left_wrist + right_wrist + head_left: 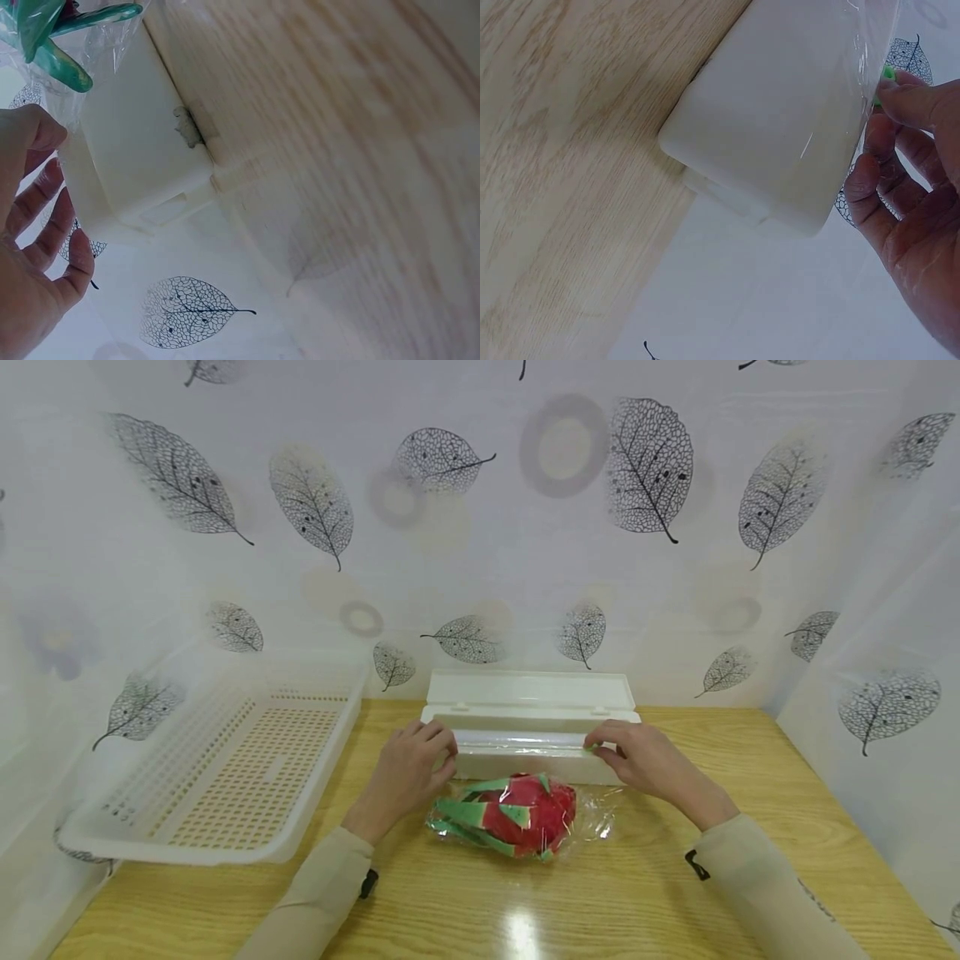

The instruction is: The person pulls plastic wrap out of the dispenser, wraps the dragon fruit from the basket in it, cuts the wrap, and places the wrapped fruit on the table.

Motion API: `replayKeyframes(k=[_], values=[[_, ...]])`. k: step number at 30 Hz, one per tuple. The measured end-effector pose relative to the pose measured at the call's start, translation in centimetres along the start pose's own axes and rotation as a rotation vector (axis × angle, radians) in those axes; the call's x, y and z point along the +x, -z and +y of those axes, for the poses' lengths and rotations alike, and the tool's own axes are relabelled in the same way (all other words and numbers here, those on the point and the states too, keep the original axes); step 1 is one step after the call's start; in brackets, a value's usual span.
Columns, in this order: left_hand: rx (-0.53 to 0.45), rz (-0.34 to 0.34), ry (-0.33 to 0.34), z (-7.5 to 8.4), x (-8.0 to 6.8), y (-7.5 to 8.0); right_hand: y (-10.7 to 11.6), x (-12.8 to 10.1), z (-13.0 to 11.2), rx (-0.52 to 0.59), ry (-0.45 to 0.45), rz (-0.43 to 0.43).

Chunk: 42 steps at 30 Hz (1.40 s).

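A white cling film dispenser box [525,767] lies with its lid [531,690] raised, a film roll [517,740] inside. In front, a red dragon fruit [536,814] with green scales lies under clear cling film [596,818] that runs to the box's front edge. My left hand [411,767] is at the box's left end, thumb and fingertips pinching the film at the edge. My right hand [648,760] is at the right end. Its thumb and forefinger pinch a small green slider [887,75] on the edge, mostly hidden by the thumb, with film stretched beside it.
A white plastic basket [315,793] with a grid bottom stands on the left. The wooden table [600,902] ends at a leaf-patterned curtain [495,552] behind and at both sides.
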<state>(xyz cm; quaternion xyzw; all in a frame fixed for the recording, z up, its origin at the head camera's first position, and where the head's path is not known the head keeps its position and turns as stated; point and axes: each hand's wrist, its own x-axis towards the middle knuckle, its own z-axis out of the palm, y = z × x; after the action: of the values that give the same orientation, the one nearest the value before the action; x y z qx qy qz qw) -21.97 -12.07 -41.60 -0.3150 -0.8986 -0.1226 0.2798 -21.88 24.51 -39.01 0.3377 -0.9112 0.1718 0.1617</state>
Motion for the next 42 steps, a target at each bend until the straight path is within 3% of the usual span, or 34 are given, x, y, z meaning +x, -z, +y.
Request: replayKeyframes(k=[42], values=[[0.003, -0.001, 0.036, 0.28, 0.11, -0.06, 0.3, -0.22, -0.07, 0.041, -0.056, -0.032]])
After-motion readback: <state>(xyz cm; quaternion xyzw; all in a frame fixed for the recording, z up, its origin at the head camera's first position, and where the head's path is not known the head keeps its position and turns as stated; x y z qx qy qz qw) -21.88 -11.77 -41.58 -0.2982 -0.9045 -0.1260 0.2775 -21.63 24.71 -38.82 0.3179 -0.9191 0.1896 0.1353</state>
